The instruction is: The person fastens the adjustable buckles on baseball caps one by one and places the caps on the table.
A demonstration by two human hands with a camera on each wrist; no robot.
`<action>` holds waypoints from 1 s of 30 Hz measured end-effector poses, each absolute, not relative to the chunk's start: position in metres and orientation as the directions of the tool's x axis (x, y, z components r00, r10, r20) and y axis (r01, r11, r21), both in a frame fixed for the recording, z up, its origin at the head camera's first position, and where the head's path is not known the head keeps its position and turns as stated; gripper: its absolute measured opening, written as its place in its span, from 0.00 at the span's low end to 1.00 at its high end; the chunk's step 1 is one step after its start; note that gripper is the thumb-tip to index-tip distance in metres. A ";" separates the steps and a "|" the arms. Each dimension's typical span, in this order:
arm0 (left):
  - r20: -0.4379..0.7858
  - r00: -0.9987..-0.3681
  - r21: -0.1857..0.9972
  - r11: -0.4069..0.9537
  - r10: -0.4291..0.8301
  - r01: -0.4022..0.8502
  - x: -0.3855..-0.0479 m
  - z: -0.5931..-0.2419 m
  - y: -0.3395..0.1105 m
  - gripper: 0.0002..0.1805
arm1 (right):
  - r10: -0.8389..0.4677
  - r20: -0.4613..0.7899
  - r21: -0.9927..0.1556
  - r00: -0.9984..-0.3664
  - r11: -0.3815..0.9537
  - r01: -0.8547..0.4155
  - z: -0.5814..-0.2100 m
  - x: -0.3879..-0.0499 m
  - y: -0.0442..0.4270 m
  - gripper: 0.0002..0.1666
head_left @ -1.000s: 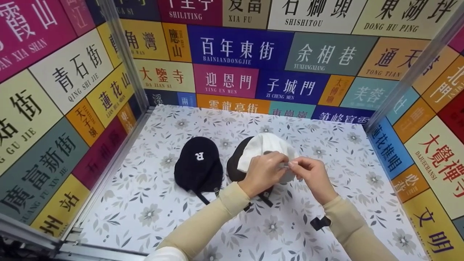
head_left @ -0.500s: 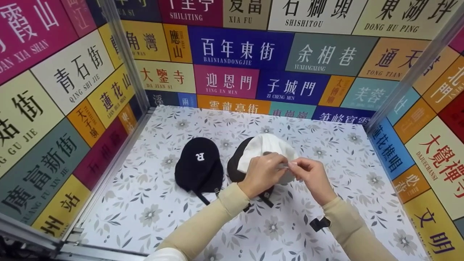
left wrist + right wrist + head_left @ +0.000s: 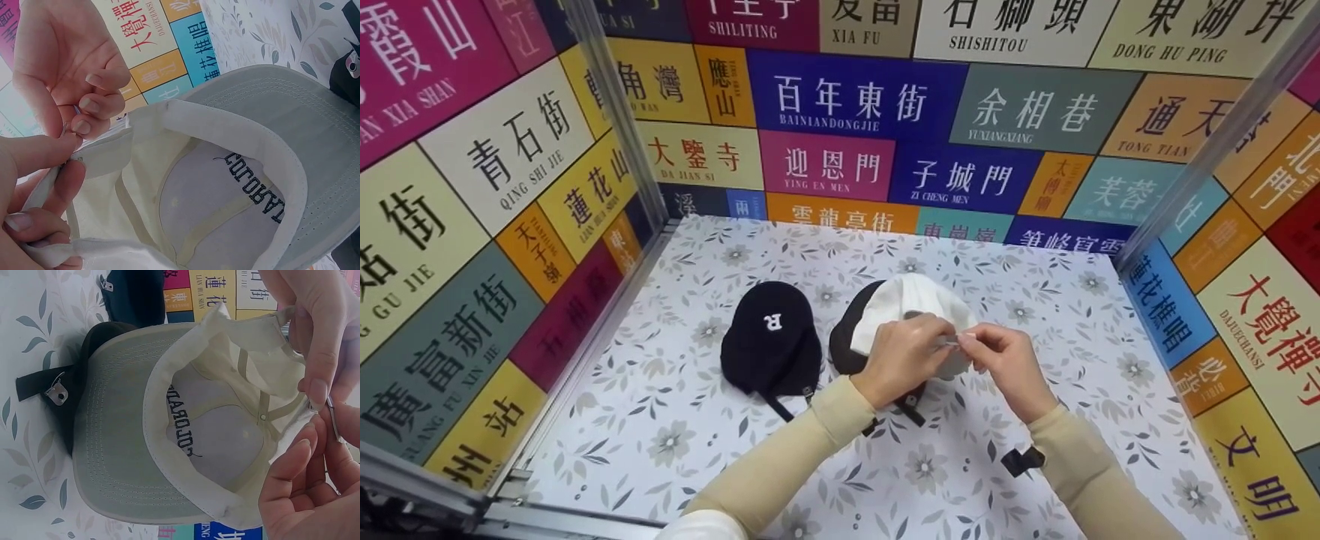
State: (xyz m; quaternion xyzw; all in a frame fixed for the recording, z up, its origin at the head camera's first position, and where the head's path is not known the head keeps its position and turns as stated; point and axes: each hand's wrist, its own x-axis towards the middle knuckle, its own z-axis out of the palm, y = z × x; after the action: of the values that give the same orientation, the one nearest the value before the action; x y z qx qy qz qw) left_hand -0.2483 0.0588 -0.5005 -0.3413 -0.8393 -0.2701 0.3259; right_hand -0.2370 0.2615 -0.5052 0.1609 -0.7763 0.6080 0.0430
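While both hands meet at the near right side of the white cap point(image 3: 919, 289) in the head view, their fingertips sit close together. The left hand point(image 3: 909, 349) is over the cap's near side and the right hand point(image 3: 1006, 364) is just to its right, fingers bent inward. The white cap overlaps the right part of a dark brown cap point(image 3: 846, 345). Farther left, apart from these, a black cap point(image 3: 771, 337) with a white R lies on the floral tabletop point(image 3: 675, 480). Walls of colourful lettered panels point(image 3: 855, 97) rise at the far, left and right sides.

In the left wrist view, the left hand's thumb and fingers pinch the white cap's strap point(image 3: 38, 197), and the right hand's curled fingertips meet them at it. The grey brim point(image 3: 329, 132) points away from the hands, and dark lettering point(image 3: 256, 185) shows reversed inside the crown.

In the right wrist view, a thin metal buckle point(image 3: 333, 419) sits among the fingertips; I cannot tell which hand holds it. The right hand's thumb and fingers pinch at the strap, with the left hand's touching alongside.
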 end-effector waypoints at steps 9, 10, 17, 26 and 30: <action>0.731 -0.554 0.246 0.605 0.397 0.758 -0.247 -0.502 0.059 0.07 | -0.191 0.245 -0.940 -0.951 0.194 -0.281 -0.506 -0.234 0.263 0.17; 0.731 -0.554 0.248 0.602 0.397 0.759 -0.247 -0.502 0.059 0.07 | -0.197 0.248 -0.939 -0.949 0.191 -0.285 -0.506 -0.234 0.263 0.17; 0.735 -0.549 0.242 0.603 0.398 0.760 -0.246 -0.500 0.059 0.08 | -0.204 0.257 -0.940 -0.945 0.177 -0.293 -0.505 -0.233 0.266 0.17; 0.735 -0.548 0.233 0.610 0.400 0.757 -0.246 -0.499 0.059 0.08 | -0.196 0.283 -0.932 -0.939 0.176 -0.318 -0.504 -0.234 0.268 0.17; 0.735 -0.544 0.223 0.614 0.404 0.757 -0.245 -0.500 0.059 0.09 | -0.183 0.272 -0.934 -0.945 0.188 -0.305 -0.505 -0.232 0.268 0.15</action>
State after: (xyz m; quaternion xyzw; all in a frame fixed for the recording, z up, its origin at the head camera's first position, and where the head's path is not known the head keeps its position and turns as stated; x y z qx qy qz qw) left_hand -0.2451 0.0594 -0.4998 -0.3472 -0.8363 -0.2693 0.3278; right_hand -0.2322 0.2684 -0.5049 0.1584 -0.7692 0.6170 0.0496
